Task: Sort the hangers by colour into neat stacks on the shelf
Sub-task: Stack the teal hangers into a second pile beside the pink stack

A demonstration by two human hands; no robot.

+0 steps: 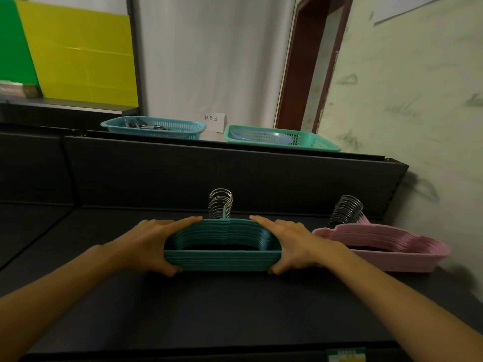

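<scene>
A stack of teal hangers [222, 254] lies flat on the dark shelf [209, 309], its metal hooks [221, 203] pointing toward the back panel. My left hand [149, 244] clasps the stack's left end, fingers along the top and thumb at the front edge. My right hand [295, 244] clasps the right end the same way. A stack of pink hangers [386, 249] lies to the right on the same shelf, apart from the teal stack, hooks to the back.
Above the shelf's back panel stand a blue basket [154, 128] with small dark items and a green basket [282, 138] holding a bluish plate. A marbled wall [418, 113] closes off the right. A label [345, 355] sits on the shelf's front edge.
</scene>
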